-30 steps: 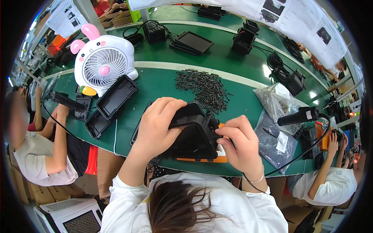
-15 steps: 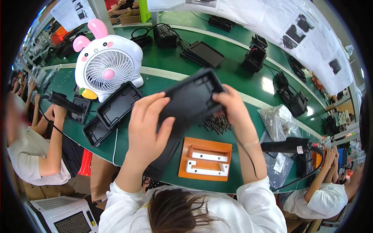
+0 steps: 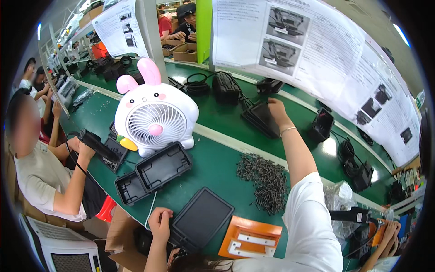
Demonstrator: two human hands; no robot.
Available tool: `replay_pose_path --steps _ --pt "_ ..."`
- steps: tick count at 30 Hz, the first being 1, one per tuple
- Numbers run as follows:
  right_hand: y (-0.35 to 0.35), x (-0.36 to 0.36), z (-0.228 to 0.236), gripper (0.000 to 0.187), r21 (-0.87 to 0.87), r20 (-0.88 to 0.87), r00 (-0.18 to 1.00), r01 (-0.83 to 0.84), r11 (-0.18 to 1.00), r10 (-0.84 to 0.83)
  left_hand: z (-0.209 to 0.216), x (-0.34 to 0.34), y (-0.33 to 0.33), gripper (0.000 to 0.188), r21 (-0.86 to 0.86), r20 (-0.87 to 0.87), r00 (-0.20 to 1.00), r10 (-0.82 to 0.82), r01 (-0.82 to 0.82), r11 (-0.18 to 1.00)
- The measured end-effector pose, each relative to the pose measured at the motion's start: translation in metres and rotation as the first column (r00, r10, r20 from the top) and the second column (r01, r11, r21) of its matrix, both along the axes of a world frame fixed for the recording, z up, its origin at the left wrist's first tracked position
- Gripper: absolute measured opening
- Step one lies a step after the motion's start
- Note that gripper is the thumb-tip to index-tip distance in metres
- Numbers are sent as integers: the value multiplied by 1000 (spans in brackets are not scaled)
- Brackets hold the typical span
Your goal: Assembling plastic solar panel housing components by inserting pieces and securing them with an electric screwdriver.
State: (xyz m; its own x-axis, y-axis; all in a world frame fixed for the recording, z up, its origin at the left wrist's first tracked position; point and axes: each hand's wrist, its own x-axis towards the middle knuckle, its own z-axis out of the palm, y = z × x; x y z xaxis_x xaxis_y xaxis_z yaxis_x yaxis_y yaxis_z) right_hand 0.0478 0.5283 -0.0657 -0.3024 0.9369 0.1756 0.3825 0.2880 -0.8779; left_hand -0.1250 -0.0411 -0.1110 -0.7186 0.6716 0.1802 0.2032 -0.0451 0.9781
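Note:
My right hand [image 3: 277, 110] reaches across to the far strip of the bench. Its fingers close at the edge of a flat black rectangular panel [image 3: 259, 119], one of a small stack; the fingertips are partly hidden. Close to me, my left hand [image 3: 160, 223] is curled in a loose fist with nothing visible in it. Just right of that hand lies a black rectangular plastic cover [image 3: 204, 216], flat side up. Beside the cover sits an orange fixture [image 3: 247, 230] with white inserts. Beyond it spreads a pile of dark screws [image 3: 267, 183].
A white rabbit-shaped fan [image 3: 156, 115] stands at left behind two open black housings [image 3: 163, 165]. Black cabled units [image 3: 225, 88] rest on the far strip. At right are clear plastic bags [image 3: 339, 197] and a black power screwdriver [image 3: 346, 216]. Co-workers sit on both sides.
The black cover that both hands held now lies on the bench. My right hand has moved away to the far panels, my left has drawn back and curled, and the view has shifted.

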Motion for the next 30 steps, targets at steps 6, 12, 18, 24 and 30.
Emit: replay_pose_path --steps 6,12,18,24,30 --pt "-4 -37 9 44 234 640 761 -59 971 -108 -5 -7 12 14 -100 -114 992 -44 32 994" --pt "-32 -103 13 36 155 858 510 -132 979 -67 1 -10 21 19 -102 -153 986 -70 55 993" --pt "-50 -113 10 29 98 907 419 -154 983 -25 1 -10 20 14 -111 -153 986 -60 43 993" --pt "-76 -91 7 32 243 863 479 -113 963 -162 -1 -11 21 14 -113 -171 983 -73 54 992" --pt "-32 -13 73 31 429 903 189 -470 771 -387 -9 -14 22 14 -80 -169 982 -85 72 994"
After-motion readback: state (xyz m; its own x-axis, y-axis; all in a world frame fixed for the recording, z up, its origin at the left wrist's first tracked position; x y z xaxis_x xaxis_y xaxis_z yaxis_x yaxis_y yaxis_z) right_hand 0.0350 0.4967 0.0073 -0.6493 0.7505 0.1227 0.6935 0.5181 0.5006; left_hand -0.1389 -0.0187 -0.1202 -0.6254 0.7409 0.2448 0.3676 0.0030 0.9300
